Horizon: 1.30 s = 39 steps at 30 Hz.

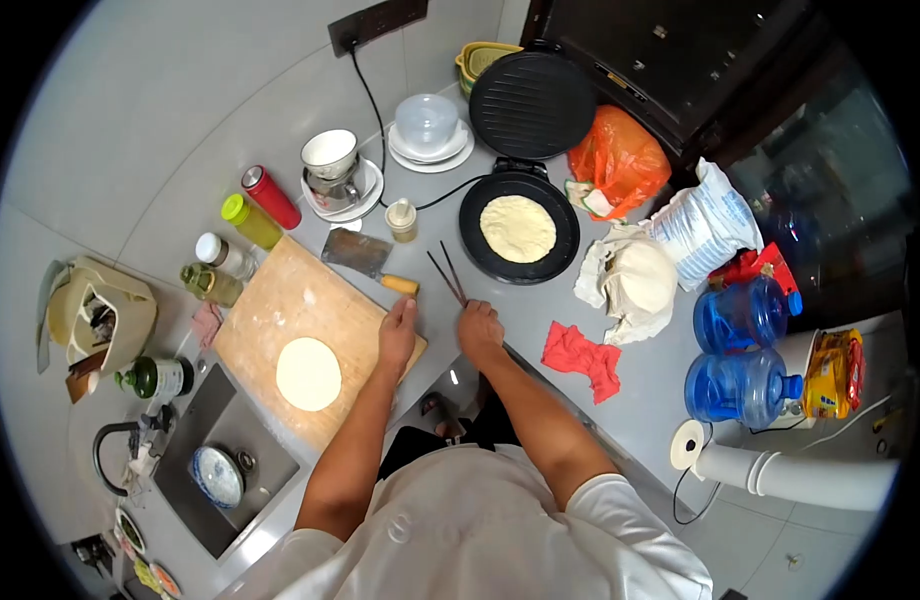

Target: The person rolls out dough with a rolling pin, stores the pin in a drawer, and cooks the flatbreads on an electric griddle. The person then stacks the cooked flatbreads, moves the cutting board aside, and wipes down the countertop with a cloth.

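My right hand (479, 328) is closed around a pair of dark chopsticks (450, 274), whose tips point away from me over the counter. My left hand (397, 332) rests by the right edge of the wooden board (270, 300), its fingers drawn together with nothing visible in them. Just beyond its fingertips is the wooden handle of a cleaver (358, 253), whose wide blade lies across the board's far corner. A round, flat piece of dough (309, 374) lies on the floured board. Another dough round (517, 229) sits in the black electric griddle (470, 252), whose ridged lid (533, 104) stands open.
A sink (185, 480) with a bowl (218, 476) is at left. Bottles (270, 197) and stacked bowls (330, 155) line the wall. Right of the griddle are an orange bag (620, 160), cloth-wrapped dough (640, 275), a red cloth (581, 359) and blue water jugs (735, 388).
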Tool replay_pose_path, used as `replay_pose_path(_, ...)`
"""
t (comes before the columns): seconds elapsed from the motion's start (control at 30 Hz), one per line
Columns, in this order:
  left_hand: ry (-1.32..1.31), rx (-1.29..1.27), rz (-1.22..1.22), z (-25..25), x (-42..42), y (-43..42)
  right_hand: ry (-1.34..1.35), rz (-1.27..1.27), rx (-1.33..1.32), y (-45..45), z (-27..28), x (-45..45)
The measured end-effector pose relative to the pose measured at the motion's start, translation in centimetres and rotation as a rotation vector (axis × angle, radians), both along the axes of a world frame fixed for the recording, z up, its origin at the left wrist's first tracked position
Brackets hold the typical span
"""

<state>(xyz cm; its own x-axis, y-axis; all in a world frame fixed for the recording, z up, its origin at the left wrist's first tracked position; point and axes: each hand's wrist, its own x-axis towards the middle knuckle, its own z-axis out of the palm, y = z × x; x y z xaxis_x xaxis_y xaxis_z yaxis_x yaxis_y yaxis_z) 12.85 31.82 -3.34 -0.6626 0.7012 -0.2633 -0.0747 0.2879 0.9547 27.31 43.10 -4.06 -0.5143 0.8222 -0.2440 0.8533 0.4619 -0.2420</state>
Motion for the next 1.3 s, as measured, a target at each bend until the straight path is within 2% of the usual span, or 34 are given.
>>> replay_pose_path(0.03, 0.044, -0.025, -0.004, -1.0, 0.1, 0.3, 0.033, -0.008, 0.0, -0.2, 0.1, 0.6)
replay_pose_path(0.13, 0.02, -0.102, -0.092, -2.0, 0.2, 1.5, 0.359, 0.012, -0.096, -0.3, 0.8, 3.4)
replay_pose_path(0.17, -0.064, -0.072, -0.084, -2.0, 0.5, 2.2, 0.477, 0.008, -0.243, 0.3, 1.1, 4.4)
replay_pose_path(0.23, -0.234, -0.027, -0.063, 2.8, 2.0, 3.5, 0.709, 0.003, -0.549, 1.1, 2.3, 6.8)
replay_pose_path(0.33, -0.535, 0.249, -0.037, 5.1, 3.3, 6.4, 0.813, -0.208, -1.081, 1.9, 8.4, 9.5)
replay_pose_path(0.43, -0.525, 0.252, -0.154, 5.4, 4.6, 9.0, 0.842, -0.108, -0.981, 3.1, 9.4, 11.6)
replay_pose_path(0.53, -0.566, 0.274, -0.197, 5.6, 6.2, 10.7, 0.842, -0.132, -0.897, 4.3, 9.9, 12.7)
replay_pose_path(0.63, -0.642, 0.213, -0.098, 6.8, 6.9, 12.2, 0.91, -0.3, -0.764, 5.1, 10.7, 13.4)
replay_pose_path(0.73, -0.815, 0.273, -0.073, 8.1, 7.4, 14.0, 1.566, -0.636, -0.883, 6.5, 9.3, 14.0)
replay_pose_path(0.77, -0.828, 0.278, -0.106, 8.3, 7.9, 14.6, 1.812, -0.658, -0.986, 6.9, 8.9, 14.3)
replay_pose_path(0.93, -0.802, 0.202, -0.203, 9.4, 11.4, 18.2, 1.832, -0.869, -0.919, 9.9, 10.7, 14.5)
replay_pose_path(0.97, -0.715, 0.117, -0.208, 8.3, 11.5, 19.2, 1.85, -0.903, -0.895, 10.9, 10.8, 15.0)
replay_pose_path(1.07, -0.245, 0.069, -0.163, 4.3, 10.3, 21.2, 1.866, -0.943, -0.674, 14.5, 9.8, 18.0)
replay_pose_path(1.2, 0.452, -0.055, -0.134, 0.7, 7.5, 23.3, 1.59, -0.909, -0.384, 18.0, 8.6, 20.9)
replay_pose_path(1.23, 0.443, -0.15, -0.163, 3.0, 7.5, 23.4, 1.558, -0.909, -0.356, 18.5, 8.8, 21.0)
replay_pose_path(1.3, 0.661, -0.178, -0.136, 2.9, 7.3, 24.3, 1.444, -0.918, -0.311, 19.5, 8.7, 21.0)
